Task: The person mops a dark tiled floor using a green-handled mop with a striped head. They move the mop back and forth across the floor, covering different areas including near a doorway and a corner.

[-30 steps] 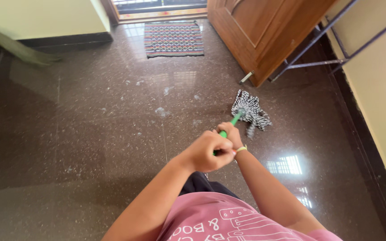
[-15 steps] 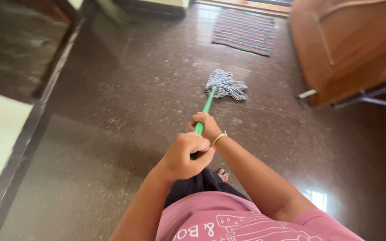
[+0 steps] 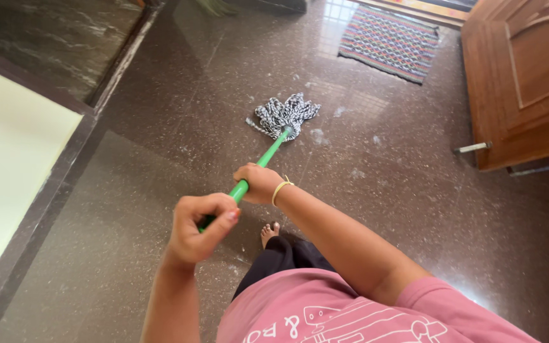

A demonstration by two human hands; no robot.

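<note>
A mop with a green handle (image 3: 267,153) and a black-and-white string head (image 3: 283,114) rests on the dark speckled floor (image 3: 382,190). My right hand (image 3: 258,183), with a yellow band at the wrist, grips the handle partway down. My left hand (image 3: 198,225) wraps around the handle's top end, nearer my body. The mop head lies ahead of me, left of the middle of the floor. My bare foot (image 3: 269,232) shows below the hands.
A striped woven doormat (image 3: 390,42) lies at the far end. A wooden door (image 3: 525,76) stands at the right with a metal stopper (image 3: 471,148) at its foot. A pale wall with a dark skirting (image 3: 39,190) runs along the left. Wet smears mark the floor.
The mop head has swept from the right near the door across to the left. My view has swung left, and both hands moved left with the handle.
</note>
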